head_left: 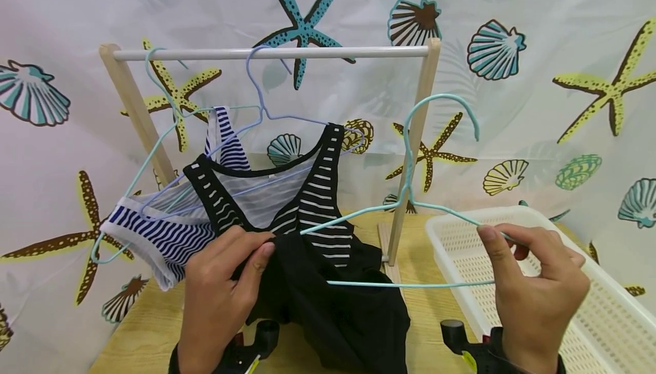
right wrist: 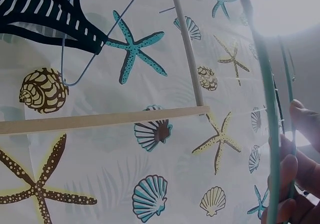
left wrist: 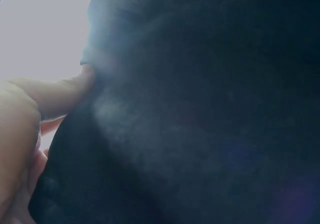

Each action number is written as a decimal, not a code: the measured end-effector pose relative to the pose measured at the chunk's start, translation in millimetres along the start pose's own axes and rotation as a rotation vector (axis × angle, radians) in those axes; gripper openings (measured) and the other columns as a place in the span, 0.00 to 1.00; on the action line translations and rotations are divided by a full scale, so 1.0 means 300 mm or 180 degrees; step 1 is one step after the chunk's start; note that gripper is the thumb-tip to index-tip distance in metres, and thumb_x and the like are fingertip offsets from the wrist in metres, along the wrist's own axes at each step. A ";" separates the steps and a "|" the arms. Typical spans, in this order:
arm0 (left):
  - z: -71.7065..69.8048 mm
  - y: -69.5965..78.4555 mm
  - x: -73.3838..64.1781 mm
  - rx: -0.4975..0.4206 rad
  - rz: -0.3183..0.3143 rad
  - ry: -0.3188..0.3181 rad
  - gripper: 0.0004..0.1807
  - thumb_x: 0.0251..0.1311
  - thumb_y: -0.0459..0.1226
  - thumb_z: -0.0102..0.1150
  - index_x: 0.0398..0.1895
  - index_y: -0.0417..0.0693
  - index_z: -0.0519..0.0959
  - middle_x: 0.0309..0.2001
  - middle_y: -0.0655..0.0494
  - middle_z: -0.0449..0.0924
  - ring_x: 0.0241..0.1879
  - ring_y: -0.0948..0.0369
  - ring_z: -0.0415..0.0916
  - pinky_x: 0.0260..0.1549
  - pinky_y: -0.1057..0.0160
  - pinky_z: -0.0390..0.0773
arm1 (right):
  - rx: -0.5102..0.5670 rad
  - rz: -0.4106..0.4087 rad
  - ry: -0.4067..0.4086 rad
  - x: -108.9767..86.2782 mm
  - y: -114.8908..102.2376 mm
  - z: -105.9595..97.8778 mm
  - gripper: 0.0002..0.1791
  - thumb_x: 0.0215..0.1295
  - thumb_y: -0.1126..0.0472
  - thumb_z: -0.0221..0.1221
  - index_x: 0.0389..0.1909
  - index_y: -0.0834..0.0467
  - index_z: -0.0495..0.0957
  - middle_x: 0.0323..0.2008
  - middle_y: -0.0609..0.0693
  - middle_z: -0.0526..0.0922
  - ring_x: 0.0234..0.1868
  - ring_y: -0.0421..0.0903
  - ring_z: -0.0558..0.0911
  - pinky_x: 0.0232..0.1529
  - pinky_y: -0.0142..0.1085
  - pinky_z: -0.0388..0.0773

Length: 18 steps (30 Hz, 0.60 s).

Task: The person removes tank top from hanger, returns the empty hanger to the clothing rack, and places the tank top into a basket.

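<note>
My left hand [head_left: 220, 288] pinches the edge of a black cloth garment [head_left: 353, 323] between thumb and fingers. That garment hangs in folds, its kind unclear; in the left wrist view the dark cloth [left wrist: 165, 134] fills most of the frame beside my thumb. With my right hand [head_left: 543, 283] I grip the right shoulder of a light teal hanger [head_left: 353, 213], its hook upward. The hanger's left end disappears into the black garment. Green hanger bars [right wrist: 270, 134] pass my right fingers in the right wrist view.
Behind my hands stands a rack with a white rail [head_left: 318, 53] and wooden posts. From it hang a black striped top [head_left: 320, 214] on a blue hanger and a blue-and-white striped garment [head_left: 164, 231] on a teal hanger. A white basket [head_left: 528, 214] sits at right on the wooden table [head_left: 133, 334].
</note>
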State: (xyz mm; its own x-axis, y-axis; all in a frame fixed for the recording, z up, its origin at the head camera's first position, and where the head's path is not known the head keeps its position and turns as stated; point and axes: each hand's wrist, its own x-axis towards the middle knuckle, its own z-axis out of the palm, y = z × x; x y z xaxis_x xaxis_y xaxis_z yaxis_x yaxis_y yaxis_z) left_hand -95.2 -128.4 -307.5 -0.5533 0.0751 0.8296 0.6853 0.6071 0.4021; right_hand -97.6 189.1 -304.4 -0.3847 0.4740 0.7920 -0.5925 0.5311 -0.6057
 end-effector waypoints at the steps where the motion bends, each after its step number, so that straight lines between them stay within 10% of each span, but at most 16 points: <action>1: -0.001 0.000 0.000 0.0005 0.0010 0.0000 0.05 0.58 0.29 0.64 0.35 0.45 0.85 0.24 0.60 0.73 0.22 0.67 0.64 0.23 0.72 0.63 | 0.0004 0.0007 0.0004 -0.002 0.000 -0.002 0.08 0.49 0.71 0.70 0.22 0.72 0.82 0.19 0.40 0.78 0.26 0.35 0.66 0.46 0.31 0.45; 18: -0.004 -0.009 0.003 0.0061 0.0052 0.0183 0.08 0.54 0.26 0.65 0.35 0.45 0.86 0.30 0.60 0.77 0.27 0.67 0.69 0.29 0.71 0.67 | -0.0023 0.0028 0.0013 0.006 0.006 -0.013 0.08 0.49 0.71 0.70 0.23 0.72 0.82 0.19 0.39 0.78 0.26 0.35 0.66 0.46 0.30 0.47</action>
State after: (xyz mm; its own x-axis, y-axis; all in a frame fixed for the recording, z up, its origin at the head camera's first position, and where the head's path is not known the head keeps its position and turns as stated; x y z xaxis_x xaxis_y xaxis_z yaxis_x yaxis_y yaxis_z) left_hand -97.1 -131.0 -307.4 -0.5136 0.0400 0.8571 0.6846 0.6212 0.3813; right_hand -96.6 193.6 -304.6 -0.3870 0.4816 0.7863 -0.5839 0.5319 -0.6132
